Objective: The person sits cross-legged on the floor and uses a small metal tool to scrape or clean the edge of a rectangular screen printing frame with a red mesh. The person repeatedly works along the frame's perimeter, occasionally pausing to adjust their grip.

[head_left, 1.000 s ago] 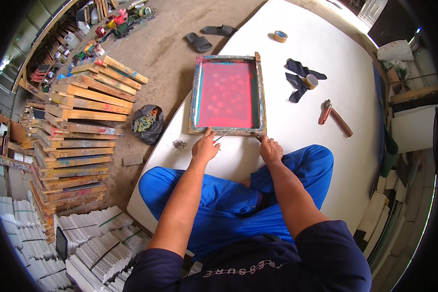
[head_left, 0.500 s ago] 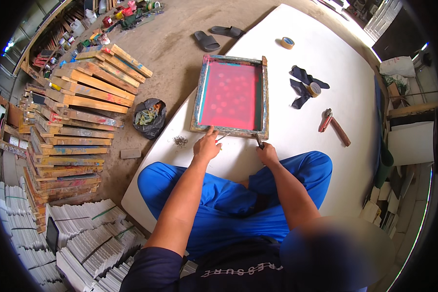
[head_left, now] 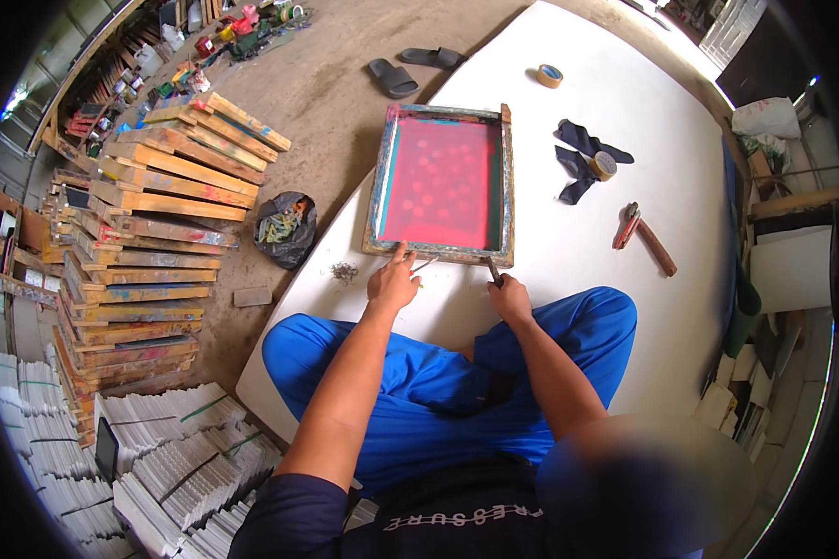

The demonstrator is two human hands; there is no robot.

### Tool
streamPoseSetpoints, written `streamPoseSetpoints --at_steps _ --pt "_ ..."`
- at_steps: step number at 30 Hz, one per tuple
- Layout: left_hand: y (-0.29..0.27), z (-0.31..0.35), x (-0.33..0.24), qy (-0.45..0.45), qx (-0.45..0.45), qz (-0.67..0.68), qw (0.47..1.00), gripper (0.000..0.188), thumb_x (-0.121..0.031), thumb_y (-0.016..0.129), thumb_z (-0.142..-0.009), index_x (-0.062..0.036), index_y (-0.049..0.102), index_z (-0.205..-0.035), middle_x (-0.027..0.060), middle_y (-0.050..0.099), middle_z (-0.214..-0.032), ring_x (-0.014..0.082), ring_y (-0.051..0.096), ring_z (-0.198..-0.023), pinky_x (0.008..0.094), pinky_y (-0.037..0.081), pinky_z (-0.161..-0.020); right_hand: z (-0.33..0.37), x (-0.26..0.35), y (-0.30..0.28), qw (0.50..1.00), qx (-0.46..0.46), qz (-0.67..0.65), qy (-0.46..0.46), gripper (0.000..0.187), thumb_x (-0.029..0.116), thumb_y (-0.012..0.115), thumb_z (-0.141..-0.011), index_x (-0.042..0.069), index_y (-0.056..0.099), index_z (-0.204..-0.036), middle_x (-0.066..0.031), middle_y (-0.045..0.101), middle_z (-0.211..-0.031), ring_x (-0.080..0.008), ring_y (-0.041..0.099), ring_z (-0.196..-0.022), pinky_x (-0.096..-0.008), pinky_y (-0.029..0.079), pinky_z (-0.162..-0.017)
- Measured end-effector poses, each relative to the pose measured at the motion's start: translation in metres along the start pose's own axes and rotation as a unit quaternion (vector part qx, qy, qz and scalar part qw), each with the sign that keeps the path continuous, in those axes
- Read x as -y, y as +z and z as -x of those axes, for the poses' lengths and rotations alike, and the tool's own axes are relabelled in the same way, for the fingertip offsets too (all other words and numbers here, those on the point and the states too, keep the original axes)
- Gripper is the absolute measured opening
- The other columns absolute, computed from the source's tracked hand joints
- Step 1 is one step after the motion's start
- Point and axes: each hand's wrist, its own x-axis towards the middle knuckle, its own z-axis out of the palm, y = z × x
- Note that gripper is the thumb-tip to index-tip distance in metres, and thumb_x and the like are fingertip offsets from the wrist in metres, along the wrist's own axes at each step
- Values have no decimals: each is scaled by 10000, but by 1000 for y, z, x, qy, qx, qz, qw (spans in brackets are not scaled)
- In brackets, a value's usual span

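Observation:
In front of me lies a screen-printing frame [head_left: 506,186], a paint-stained wooden rectangle with pink-red mesh [head_left: 443,186] and teal margins. At its near left, my left hand [head_left: 393,282] touches the near rail with an extended finger. The other fingers are closed on a thin metal tool [head_left: 426,265], perhaps a screwdriver, its grip mostly hidden. My right hand [head_left: 510,299] is closed round a short dark tool [head_left: 494,271], its tip close to the near right corner; its kind is unclear. Left of my left hand is a small heap of thin bits [head_left: 344,272], possibly staples.
On the white board [head_left: 662,112] lie red-handled pliers [head_left: 627,226], a wooden-handled tool [head_left: 657,253], tape rolls [head_left: 549,76] and dark cloth pieces [head_left: 580,163]. Stacked wooden frames [head_left: 158,252], a black bag [head_left: 287,228] and slides [head_left: 396,79] are to the left and beyond.
My right hand and its dark tool have shifted slightly left. My left hand has barely moved, and the frame stays in place.

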Motion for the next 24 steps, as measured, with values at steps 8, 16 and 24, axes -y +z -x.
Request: streamPoseSetpoints --at_steps 8,16,24 --pt "1 2 0 13 -8 -15 1000 629 -301 715 -901 -191 520 -1489 -3 287 -1670 285 634 -1232 434 551 -958 9 14 -32 981 -14 191 -24 284 239 509 -985 47 641 -1146 -265 717 -1051 -429 695 -1029 -536 548 -873" --pt "2 1 0 6 -4 -13 1000 626 -308 711 -903 -198 521 -1490 -4 307 -1663 285 648 -1213 433 557 -941 11 13 -30 986 45 158 -10 329 292 565 -973 27 639 -1153 -261 711 -1096 -415 683 -1083 -531 541 -906" --pt "2 1 -2 1 -5 -14 1000 615 -307 708 -904 -205 530 -1484 -12 302 -1665 277 638 -1228 428 556 -943 -17 -15 -26 989 133 -32 62 464 386 649 -936 -54 675 -1078 -238 721 -969 -340 734 -820 -479 567 -740"
